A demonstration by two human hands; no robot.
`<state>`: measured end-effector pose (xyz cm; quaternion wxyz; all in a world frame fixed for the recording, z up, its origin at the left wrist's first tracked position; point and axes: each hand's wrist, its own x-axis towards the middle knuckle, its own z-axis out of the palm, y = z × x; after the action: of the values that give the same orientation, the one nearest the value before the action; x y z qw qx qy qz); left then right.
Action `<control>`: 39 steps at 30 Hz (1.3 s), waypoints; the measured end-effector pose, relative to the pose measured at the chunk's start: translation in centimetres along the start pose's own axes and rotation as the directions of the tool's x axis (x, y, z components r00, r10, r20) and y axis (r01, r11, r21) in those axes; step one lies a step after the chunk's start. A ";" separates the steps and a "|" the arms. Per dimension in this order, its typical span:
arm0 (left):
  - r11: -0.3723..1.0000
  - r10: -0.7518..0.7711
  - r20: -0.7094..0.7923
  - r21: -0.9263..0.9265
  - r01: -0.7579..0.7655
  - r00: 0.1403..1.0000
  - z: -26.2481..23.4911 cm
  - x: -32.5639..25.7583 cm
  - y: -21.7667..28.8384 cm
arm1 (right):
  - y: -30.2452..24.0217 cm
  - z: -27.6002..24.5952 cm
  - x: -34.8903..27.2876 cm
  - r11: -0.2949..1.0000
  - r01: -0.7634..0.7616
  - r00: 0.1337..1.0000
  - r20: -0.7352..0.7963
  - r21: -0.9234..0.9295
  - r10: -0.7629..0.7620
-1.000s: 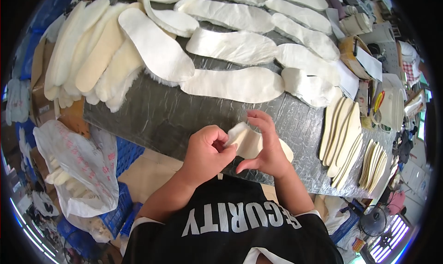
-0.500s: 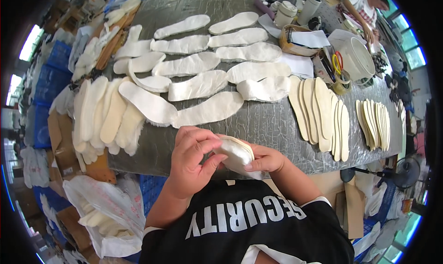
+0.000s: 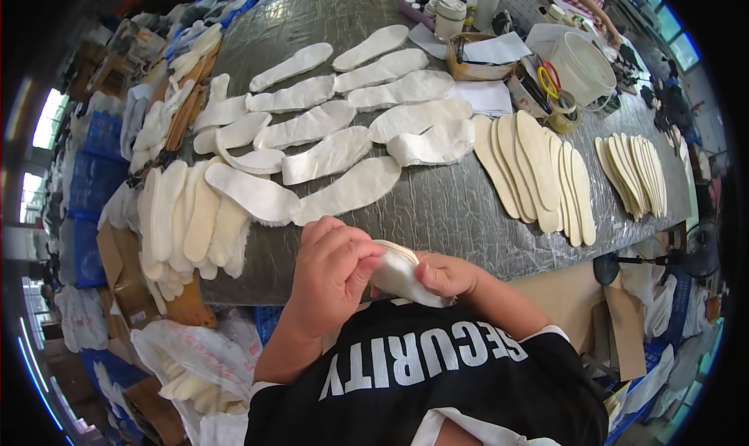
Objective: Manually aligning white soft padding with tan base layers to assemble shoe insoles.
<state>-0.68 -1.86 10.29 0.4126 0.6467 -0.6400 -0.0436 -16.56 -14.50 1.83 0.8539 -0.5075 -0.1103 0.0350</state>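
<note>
Both of my hands hold one white insole (image 3: 399, 273) close to my chest, at the near edge of the grey table (image 3: 437, 204). My left hand (image 3: 331, 270) covers its left end, fingers curled over the top. From the right, my right hand (image 3: 443, 274) grips the other end. Part of the insole is hidden under my fingers. Just beyond my hands, several white fabric-covered insoles (image 3: 343, 153) lie spread in rows on the table.
Fanned tan insoles (image 3: 538, 177) lie at the right, with a second fan (image 3: 636, 173) further right. A white bucket (image 3: 581, 68), a basket with papers (image 3: 476, 56) and jars stand at the back. More white insoles (image 3: 183, 216) are stacked at the left edge. Bags of insoles sit on the floor at left.
The view has swung, so the table now shows further right and back. My hands stay on the insole and have drawn it closer to my chest.
</note>
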 end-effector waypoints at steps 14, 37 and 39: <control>0.993 -0.115 0.038 0.039 0.114 0.993 1.5 -1.4 0.6 | 1.2 1.2 -0.5 0.994 -0.061 0.986 -0.160 -0.094 0.046; 0.612 -0.582 -0.022 -0.670 0.420 0.813 3.6 -3.4 -1.3 | -0.1 1.5 -1.2 0.811 -0.245 0.938 -0.342 -0.530 0.060; 0.515 -0.588 -0.051 -0.793 0.325 0.807 3.4 -2.9 -0.9 | -0.6 1.3 -1.0 0.821 -0.291 0.930 -0.347 -0.491 0.122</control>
<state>-2.44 -1.17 6.13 0.7108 0.5604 -0.2914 -0.3095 -17.86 -13.85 2.77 0.6762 -0.7329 0.0718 0.0185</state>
